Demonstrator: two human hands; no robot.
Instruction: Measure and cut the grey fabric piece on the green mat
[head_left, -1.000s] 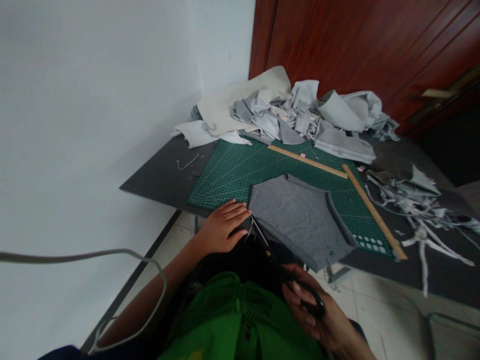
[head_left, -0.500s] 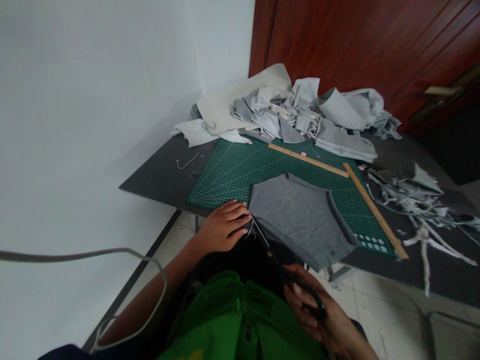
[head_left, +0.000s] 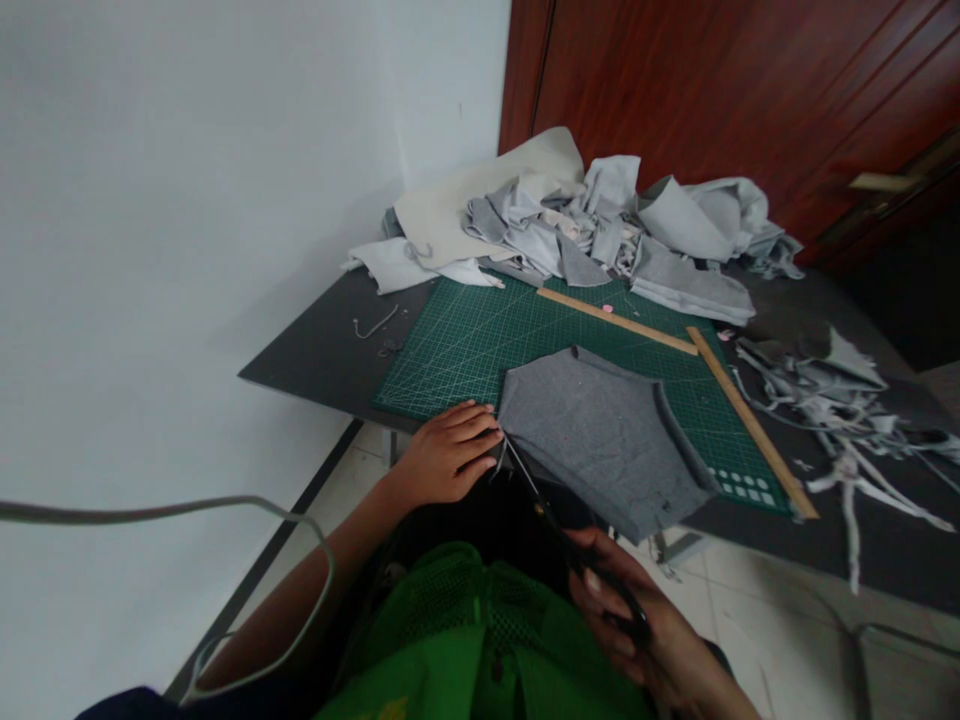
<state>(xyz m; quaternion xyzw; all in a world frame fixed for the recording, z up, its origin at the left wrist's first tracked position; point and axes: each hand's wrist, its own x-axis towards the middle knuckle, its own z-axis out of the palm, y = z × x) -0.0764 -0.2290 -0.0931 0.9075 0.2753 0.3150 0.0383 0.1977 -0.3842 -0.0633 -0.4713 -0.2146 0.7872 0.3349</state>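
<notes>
A grey cloth piece [head_left: 600, 430] lies on the green cutting mat [head_left: 457, 340], its near edge hanging over the table's front edge. My left hand [head_left: 454, 452] rests at the cloth's left corner, fingertips pressed together on its edge. Black-handled scissors [head_left: 541, 508] are in my right hand [head_left: 622, 600], below the table edge. Their blades point up and left, with the tips at the cloth corner beside my left fingertips. A thin strip of cloth dangles by the tips.
Grey and white fabric scraps [head_left: 592, 225] are heaped at the back of the dark table [head_left: 307, 350]. Two wooden rulers [head_left: 619, 322] lie on the mat. More scraps [head_left: 825, 385] sit at the right. A pale cable [head_left: 262, 500] crosses in front of my left forearm.
</notes>
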